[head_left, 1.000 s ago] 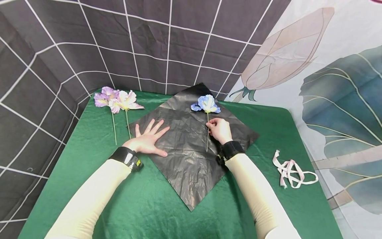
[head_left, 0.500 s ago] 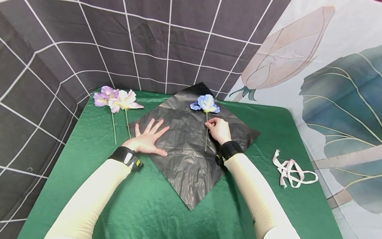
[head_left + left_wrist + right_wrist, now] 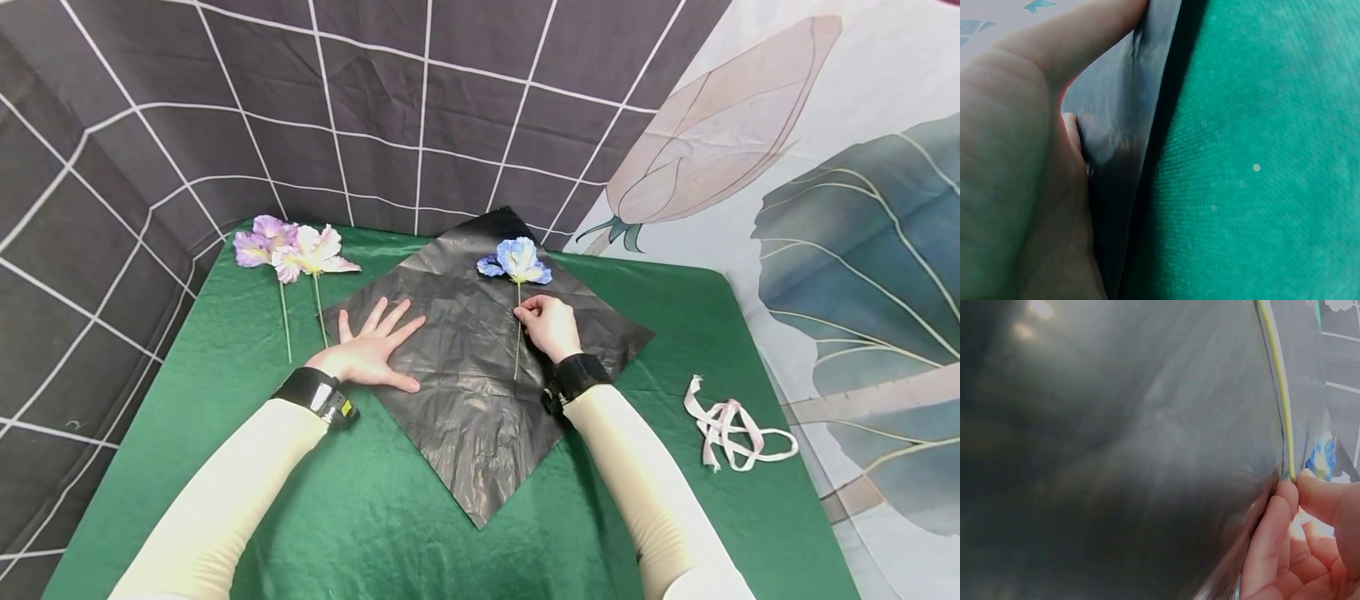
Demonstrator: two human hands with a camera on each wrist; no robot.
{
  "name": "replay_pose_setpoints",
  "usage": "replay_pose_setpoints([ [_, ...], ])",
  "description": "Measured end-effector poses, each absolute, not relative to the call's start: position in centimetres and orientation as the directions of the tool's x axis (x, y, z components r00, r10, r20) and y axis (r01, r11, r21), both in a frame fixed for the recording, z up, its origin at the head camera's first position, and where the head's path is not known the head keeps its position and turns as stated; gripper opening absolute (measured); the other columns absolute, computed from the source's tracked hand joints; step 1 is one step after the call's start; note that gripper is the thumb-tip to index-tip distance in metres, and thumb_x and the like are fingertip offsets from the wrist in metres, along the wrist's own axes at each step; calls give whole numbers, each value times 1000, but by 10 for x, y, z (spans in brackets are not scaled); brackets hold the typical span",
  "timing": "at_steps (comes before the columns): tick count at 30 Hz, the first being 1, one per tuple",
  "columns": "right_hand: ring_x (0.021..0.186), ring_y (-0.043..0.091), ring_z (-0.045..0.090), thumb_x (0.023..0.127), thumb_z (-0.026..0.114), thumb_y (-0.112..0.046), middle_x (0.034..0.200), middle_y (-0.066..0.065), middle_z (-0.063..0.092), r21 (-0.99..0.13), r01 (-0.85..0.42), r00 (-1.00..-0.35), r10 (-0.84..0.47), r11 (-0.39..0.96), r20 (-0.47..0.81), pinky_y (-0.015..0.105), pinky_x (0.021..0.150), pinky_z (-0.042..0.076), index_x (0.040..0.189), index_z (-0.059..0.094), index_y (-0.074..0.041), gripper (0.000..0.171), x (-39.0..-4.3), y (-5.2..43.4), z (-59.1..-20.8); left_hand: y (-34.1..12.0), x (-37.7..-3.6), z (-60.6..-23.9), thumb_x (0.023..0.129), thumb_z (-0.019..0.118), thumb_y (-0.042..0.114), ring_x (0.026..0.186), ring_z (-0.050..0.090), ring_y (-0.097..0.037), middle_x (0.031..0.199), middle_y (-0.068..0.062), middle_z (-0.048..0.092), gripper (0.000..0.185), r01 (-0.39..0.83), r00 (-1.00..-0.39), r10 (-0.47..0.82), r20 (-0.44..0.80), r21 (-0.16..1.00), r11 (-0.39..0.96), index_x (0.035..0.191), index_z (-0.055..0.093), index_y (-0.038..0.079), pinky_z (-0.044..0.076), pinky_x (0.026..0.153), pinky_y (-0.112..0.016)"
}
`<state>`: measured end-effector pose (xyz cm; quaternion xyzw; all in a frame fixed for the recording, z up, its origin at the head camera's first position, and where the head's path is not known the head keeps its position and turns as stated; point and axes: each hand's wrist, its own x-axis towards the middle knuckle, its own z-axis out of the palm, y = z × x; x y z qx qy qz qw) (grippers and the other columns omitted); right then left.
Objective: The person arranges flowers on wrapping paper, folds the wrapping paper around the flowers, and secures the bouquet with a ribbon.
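Observation:
A black wrapping sheet point(image 3: 465, 417) lies as a diamond on the green cloth. My left hand point(image 3: 367, 354) rests on its left corner, fingers spread and straight. Over the right half of the sheet, my right hand point(image 3: 553, 327) pinches the stem of a blue artificial flower point(image 3: 519, 260) between thumb and fingertips. The bloom points away from me and the stem's lower end toward me. In the right wrist view the greenish stem point(image 3: 1282, 381) runs up from the pinching fingertips point(image 3: 1286, 487). The left wrist view has the thumb point(image 3: 1079, 37) along the sheet's edge.
A purple flower point(image 3: 264, 242) and a pink-white flower point(image 3: 317, 252) lie at the back left, the latter's stem end near my left hand. A tangled pale ribbon point(image 3: 731, 433) lies at the right on the green cloth point(image 3: 360, 517). Gridded dark fabric point(image 3: 375, 108) hangs behind.
My right hand and the blue flower have shifted very slightly left. The left hand stays on the sheet's corner.

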<state>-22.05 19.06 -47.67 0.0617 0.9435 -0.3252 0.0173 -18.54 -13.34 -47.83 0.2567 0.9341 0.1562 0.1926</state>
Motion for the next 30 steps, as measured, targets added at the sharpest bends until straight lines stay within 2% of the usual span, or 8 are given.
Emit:
replay_pose_setpoints([
  [17,61,12,64,90,65,-32,71,0,65,-594,138,-990,121,792,-68,30,60,49,90,68,-14,18,-219,189,-473,-132,-185,-475,65,65,76,144,-13,-36,160,-2,-5,110,419,-793,543,-276,398,816,153,15,31,-14,91,-79],
  [30,60,12,65,93,60,-30,73,2,67,-646,143,-990,106,750,-95,27,57,50,90,68,-12,20,-219,193,-474,-133,-186,-477,66,63,77,144,-15,-34,160,1,-8,110,414,-791,537,-295,389,823,153,12,34,-14,92,-78],
])
